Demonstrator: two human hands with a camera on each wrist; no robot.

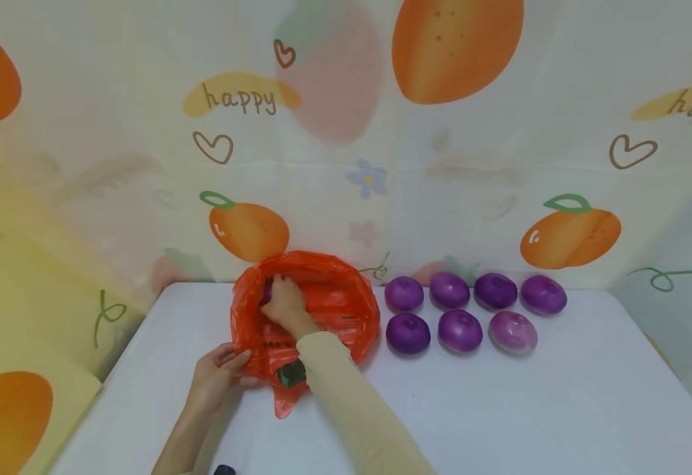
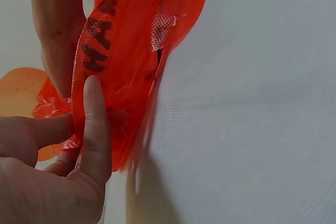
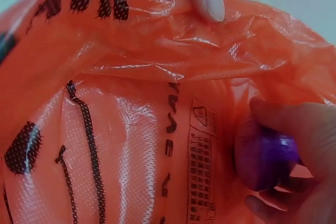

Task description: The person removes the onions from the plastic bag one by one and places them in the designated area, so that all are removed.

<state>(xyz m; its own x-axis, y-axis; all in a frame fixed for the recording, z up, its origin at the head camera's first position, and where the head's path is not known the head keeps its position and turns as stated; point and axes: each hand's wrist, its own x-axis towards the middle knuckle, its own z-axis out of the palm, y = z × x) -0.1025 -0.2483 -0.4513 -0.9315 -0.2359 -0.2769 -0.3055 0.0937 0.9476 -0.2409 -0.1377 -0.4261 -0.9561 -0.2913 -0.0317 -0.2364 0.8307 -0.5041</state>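
Note:
A red plastic bag [image 1: 369, 316] with black print stands wide-mouthed on the table. My left hand [image 1: 218, 373] pinches its near-left rim, thumb on one side and fingers on the other, as the left wrist view shows of the same hand [image 2: 68, 166]. Inside the bag, at its left wall, my right hand [image 1: 286, 305] grips a purple onion [image 3: 265, 156]. In the right wrist view the thumb and fingers of this hand [image 3: 304, 145] curl round the onion, and the bag's printed inner wall [image 3: 131, 150] lies beside it.
Several purple onions stand right of the bag in two rows, a back row [image 1: 449, 290] and a front row [image 1: 460, 331]. Behind the white table [image 1: 500, 409] hangs a fruit-patterned cloth [image 1: 334, 165]. A small black object [image 1: 224, 470] shows at the bottom edge.

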